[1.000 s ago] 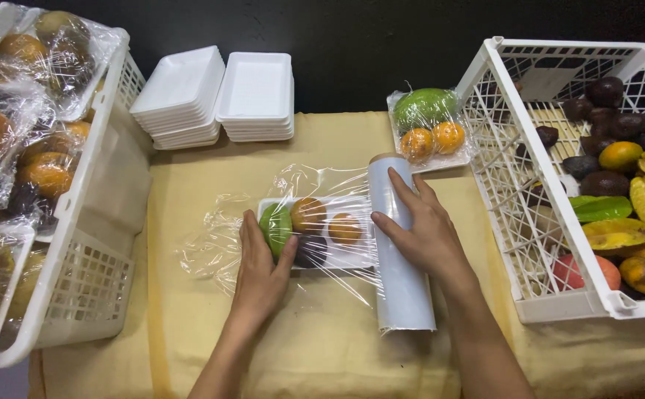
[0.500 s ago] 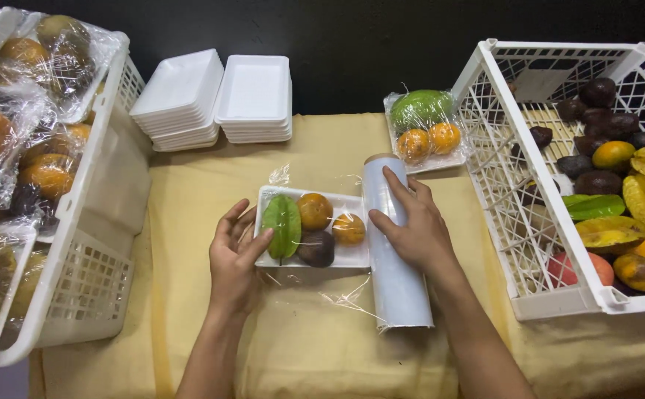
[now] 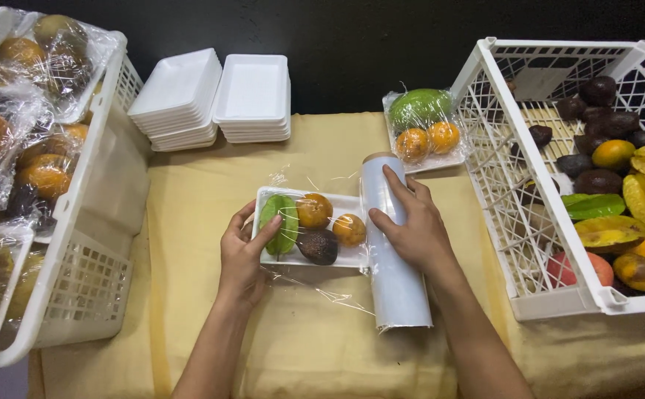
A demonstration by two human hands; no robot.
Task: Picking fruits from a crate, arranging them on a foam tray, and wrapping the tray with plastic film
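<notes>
A white foam tray [image 3: 341, 257] lies in the middle of the yellow cloth, holding a green star fruit [image 3: 284, 222], two orange fruits [image 3: 313, 210] and a dark avocado [image 3: 317, 246] under cling film. My left hand [image 3: 245, 251] grips the tray's left end, fingers curled over the green fruit. My right hand [image 3: 411, 225] presses down on the roll of cling film [image 3: 396, 284], which lies lengthwise against the tray's right side. Loose film trails below the tray.
Two stacks of empty foam trays [image 3: 211, 96] stand at the back. A wrapped fruit tray [image 3: 422, 129] lies at the back right. A white crate [image 3: 551, 295] of loose fruit stands on the right, a white basket [image 3: 93, 222] of wrapped trays on the left.
The film spread out to the left of the tray has been folded in. My left hand went from lying flat on the fruit to gripping the tray's left end.
</notes>
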